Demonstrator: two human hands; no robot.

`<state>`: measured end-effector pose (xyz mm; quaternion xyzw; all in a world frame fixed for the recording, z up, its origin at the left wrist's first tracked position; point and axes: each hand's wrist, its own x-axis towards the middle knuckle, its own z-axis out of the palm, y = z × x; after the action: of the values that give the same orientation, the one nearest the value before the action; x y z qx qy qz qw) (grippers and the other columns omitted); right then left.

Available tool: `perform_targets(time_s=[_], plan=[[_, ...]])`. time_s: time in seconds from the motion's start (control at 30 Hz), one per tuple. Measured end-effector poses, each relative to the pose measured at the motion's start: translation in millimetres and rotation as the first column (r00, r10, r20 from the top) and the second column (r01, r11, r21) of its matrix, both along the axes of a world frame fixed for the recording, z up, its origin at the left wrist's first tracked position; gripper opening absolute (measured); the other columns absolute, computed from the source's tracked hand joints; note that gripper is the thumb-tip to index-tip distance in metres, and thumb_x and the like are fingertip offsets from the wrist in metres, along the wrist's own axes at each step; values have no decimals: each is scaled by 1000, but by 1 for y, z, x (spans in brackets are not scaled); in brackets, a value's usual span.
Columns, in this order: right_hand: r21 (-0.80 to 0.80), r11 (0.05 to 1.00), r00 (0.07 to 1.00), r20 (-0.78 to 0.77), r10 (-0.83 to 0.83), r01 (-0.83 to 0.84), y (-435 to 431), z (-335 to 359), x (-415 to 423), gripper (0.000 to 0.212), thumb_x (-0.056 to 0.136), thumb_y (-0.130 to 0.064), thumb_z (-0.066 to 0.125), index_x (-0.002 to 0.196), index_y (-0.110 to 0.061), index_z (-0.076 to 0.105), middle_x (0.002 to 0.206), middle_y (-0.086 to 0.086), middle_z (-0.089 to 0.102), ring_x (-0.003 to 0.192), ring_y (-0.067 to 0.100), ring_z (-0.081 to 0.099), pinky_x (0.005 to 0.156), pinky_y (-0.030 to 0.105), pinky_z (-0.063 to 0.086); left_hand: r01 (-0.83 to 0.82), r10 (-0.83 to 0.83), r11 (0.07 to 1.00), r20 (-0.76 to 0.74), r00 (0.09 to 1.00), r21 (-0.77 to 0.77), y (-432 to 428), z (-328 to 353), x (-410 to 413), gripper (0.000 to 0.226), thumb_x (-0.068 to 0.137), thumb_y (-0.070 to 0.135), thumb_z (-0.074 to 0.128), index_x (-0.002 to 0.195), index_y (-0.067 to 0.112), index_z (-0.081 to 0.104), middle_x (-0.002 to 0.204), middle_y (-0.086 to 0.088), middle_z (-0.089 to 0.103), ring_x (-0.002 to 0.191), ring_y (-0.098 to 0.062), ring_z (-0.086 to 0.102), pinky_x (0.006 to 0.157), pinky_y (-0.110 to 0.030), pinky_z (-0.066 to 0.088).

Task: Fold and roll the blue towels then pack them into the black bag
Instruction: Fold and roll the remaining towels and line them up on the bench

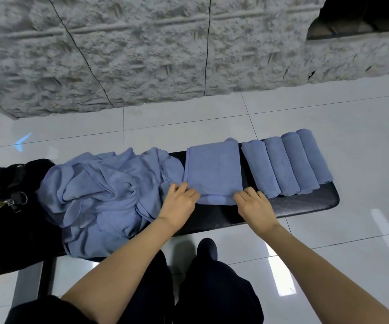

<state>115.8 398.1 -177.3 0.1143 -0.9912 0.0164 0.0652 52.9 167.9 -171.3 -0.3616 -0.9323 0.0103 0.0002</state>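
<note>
A folded blue towel (213, 170) lies flat across the middle of the black bench (305, 202). My left hand (180, 202) pinches its near left corner and my right hand (254, 204) pinches its near right corner, where the near edge is turned up a little. Several rolled blue towels (289, 164) lie side by side just to the right of it. A heap of loose blue towels (100, 199) covers the bench to the left. The black bag (4, 206) with metal buckles sits at the far left end.
The bench stands on a glossy white tiled floor (364, 127) before a rough grey stone wall (142, 54). My dark-trousered legs and a dark shoe (207, 246) are just in front of the bench.
</note>
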Motion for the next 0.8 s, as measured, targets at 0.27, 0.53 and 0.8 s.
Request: perform_targets(time_s=[0.27,0.53,0.8], plan=[[-68,986,969,207,-134,151,7,15,-11,22,66,-3,75,78,-15,61,52,-5,41,64,25,51,63,34,37,-437,397,899,375,838,26,10,14,-5,19,95,29,45,105,33,61,96,5,63,108,-18,43,87,-34,23],[51,985,986,31,-164,163,-4,0,-14,39,39,12,77,67,-12,63,70,3,59,69,27,56,61,35,40,-131,127,985,-43,991,-110,20,10,-13,36,35,-1,81,61,18,64,71,2,54,73,-22,46,69,-33,23],[43,977,973,-110,-204,209,-9,-17,4,32,61,-2,71,90,-14,63,98,2,62,89,24,51,74,36,31,-32,14,982,-101,995,-184,17,-3,-7,29,56,12,80,78,13,61,80,-2,54,78,-22,44,73,-36,29]])
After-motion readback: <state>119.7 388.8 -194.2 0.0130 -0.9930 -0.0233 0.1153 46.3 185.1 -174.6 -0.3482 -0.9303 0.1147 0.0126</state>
